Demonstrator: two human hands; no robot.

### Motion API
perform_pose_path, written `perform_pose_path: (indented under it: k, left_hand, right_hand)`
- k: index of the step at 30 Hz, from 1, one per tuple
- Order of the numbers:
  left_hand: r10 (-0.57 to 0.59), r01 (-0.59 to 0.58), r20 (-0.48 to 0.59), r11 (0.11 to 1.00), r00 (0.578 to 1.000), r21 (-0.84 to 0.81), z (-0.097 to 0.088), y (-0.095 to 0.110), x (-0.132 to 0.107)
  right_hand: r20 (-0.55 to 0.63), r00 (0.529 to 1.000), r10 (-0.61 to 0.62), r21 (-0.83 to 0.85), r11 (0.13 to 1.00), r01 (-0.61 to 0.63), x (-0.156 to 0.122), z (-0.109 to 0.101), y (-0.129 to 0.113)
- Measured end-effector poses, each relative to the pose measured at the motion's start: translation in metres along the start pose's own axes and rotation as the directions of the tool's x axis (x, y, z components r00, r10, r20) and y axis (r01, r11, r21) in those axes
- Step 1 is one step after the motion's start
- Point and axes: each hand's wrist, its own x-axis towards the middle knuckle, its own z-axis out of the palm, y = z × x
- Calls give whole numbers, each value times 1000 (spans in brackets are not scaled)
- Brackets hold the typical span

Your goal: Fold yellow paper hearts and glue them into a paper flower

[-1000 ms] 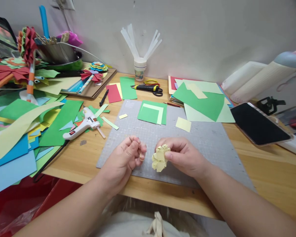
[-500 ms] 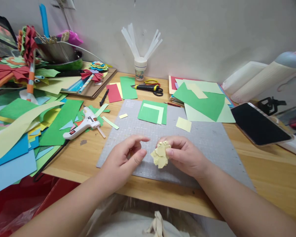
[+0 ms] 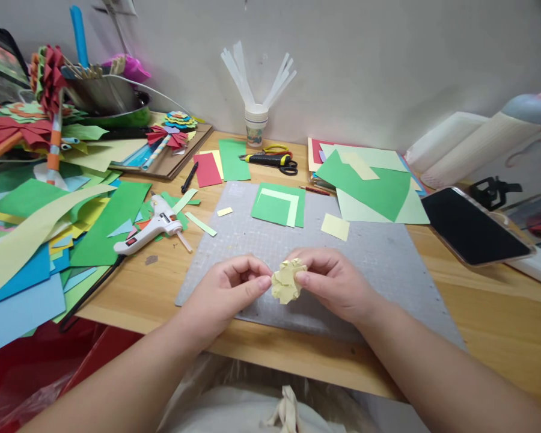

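A crumpled pale yellow paper flower [image 3: 287, 281] is held above the front part of the grey cutting mat [image 3: 365, 288]. My right hand [image 3: 336, 279] pinches its right edge between thumb and fingers. With thumb and index finger pressed together, my left hand [image 3: 229, 288] grips the flower's left edge. Behind the hands, green paper squares [image 3: 275, 207] lie on the mat with a pale green corner strip over them. A small yellow paper rectangle [image 3: 335, 227] lies to their right, and a tinier yellow piece [image 3: 224, 211] to their left.
A white glue gun [image 3: 155, 225] lies left of the mat beside heaped coloured paper [image 3: 22, 264]. Scissors and a yellow-black cutter [image 3: 268, 160] sit behind, near a paper cup of glue sticks [image 3: 256, 126]. A phone [image 3: 473, 225] rests at the right.
My left thumb and index finger have closed onto the flower's left edge; before, they were apart from it. The flower has shifted slightly left in my right hand.
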Motion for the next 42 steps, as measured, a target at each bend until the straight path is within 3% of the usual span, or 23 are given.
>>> perform_pose_path:
  k: [9, 14, 17, 20, 22, 25, 30, 35, 37, 42]
  left_hand:
    - [-10, 11, -59, 1000, 998, 12, 4, 3, 0]
    - [-5, 2, -263, 1000, 965, -12, -4, -1, 3]
    - [84, -74, -364, 996, 928, 42, -8, -1, 3]
    - [256, -166, -388, 954, 885, 251, -7, -1, 0]
    - [425, -243, -337, 851, 840, 466, -3, -1, -3]
    - [628, -359, -167, 620, 760, 698, 3, -2, -5]
    - [714, -420, -24, 439, 700, 794, 9, -4, -5]
    - [812, -443, 65, 248, 580, 861, 7, -11, -7]
    - [816, -458, 119, 191, 566, 868, 5, -14, -9]
    - [768, -453, 225, 94, 599, 887, 2, -14, -11]
  right_hand:
    - [9, 999, 41, 17, 999, -41, -1, 1, 0]
    - [-84, 989, 119, 136, 985, -106, 0, 1, 0]
    - [-191, 953, 236, 185, 962, -201, 2, 4, -2]
    - [-273, 899, 343, 119, 939, -322, 3, 9, -3]
    - [-273, 880, 390, 54, 919, -391, 3, 13, -3]
    - [-234, 876, 422, 1, 901, -434, 1, 18, -4]
    - [-192, 889, 415, -57, 900, -433, 0, 20, -6]
    - [-204, 882, 425, -5, 900, -435, 1, 19, -8]
    - [-200, 878, 435, 39, 899, -436, 1, 19, -8]
    - [-170, 868, 467, 152, 882, -446, 2, 20, -8]
